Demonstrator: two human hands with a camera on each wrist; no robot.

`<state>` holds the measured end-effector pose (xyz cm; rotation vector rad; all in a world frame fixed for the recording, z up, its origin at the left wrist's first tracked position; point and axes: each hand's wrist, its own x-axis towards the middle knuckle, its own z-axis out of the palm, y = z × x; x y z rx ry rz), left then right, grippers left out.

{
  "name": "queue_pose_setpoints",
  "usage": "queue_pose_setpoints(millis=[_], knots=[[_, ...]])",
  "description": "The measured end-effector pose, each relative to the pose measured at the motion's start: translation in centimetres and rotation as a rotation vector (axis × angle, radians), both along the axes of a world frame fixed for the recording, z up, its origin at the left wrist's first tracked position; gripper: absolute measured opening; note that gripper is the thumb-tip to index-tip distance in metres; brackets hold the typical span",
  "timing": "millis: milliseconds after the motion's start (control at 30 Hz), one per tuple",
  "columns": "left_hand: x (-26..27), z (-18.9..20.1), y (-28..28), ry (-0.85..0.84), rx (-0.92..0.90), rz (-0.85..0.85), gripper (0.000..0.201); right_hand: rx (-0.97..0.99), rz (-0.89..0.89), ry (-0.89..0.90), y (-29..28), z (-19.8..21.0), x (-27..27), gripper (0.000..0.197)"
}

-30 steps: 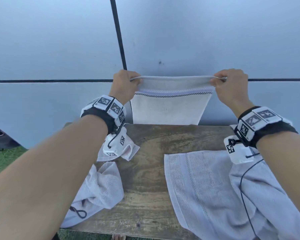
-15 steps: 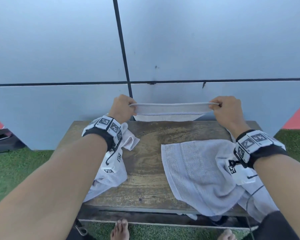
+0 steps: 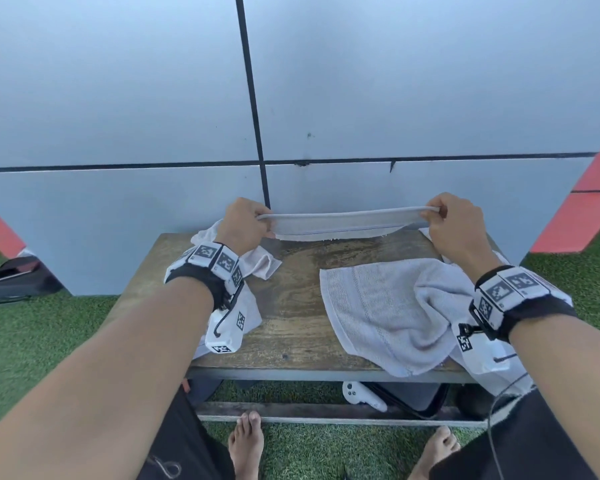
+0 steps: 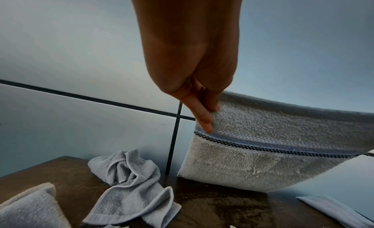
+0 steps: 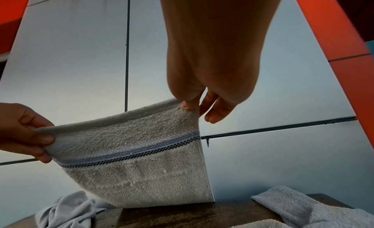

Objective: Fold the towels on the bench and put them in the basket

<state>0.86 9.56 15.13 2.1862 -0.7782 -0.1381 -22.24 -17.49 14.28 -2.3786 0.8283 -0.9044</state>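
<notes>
A white towel with a blue and black checked stripe [image 3: 343, 226] [image 4: 273, 145] [image 5: 137, 153] hangs stretched between my hands over the far edge of the wooden bench [image 3: 291, 306]. My left hand [image 3: 245, 221] [image 4: 204, 110] pinches its top left corner. My right hand [image 3: 451, 221] [image 5: 194, 103] pinches the top right corner. The towel's lower edge hangs just above or on the bench top [image 5: 182, 215]; I cannot tell which. No basket is in view.
A pale grey towel [image 3: 388, 310] lies spread on the right of the bench, and a crumpled one [image 3: 253, 261] [image 4: 129, 183] lies at the left under my left wrist. A grey panelled wall [image 3: 291, 98] stands close behind. A white controller [image 3: 361, 394] and dark bags lie under the bench on the green turf.
Both hands have come down with the towel, from well above the bench to just over its far edge. The head view has tilted down, and my feet now show.
</notes>
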Motion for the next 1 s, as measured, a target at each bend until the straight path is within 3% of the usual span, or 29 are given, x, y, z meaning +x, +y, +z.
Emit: queue_pose_setpoints(millis=[233,433,600,833,1000], knots=[[-2.2,2.0,1.9,-0.203,-0.078,0.010,0.019,0.072,0.037,-0.084,1.7,1.7,-2.9,0.006],[-4.8,4.0,3.3,-0.219,-0.298,-0.008,0.026,0.044,0.095,-0.168,3.3,4.0,-4.9,0.010],[-6.8,4.4,5.1,-0.178,-0.361,-0.027,0.020,0.043,0.141,-0.155,4.7,5.3,-7.2,0.009],[-9.2,3.1,7.1,-0.115,-0.312,-0.050,0.025,0.055,0.136,-0.091,6.6,5.3,-9.4,0.014],[-9.2,-0.5,7.7,0.029,-0.145,-0.068,0.032,0.199,0.117,0.066,6.9,2.9,-9.0,0.015]])
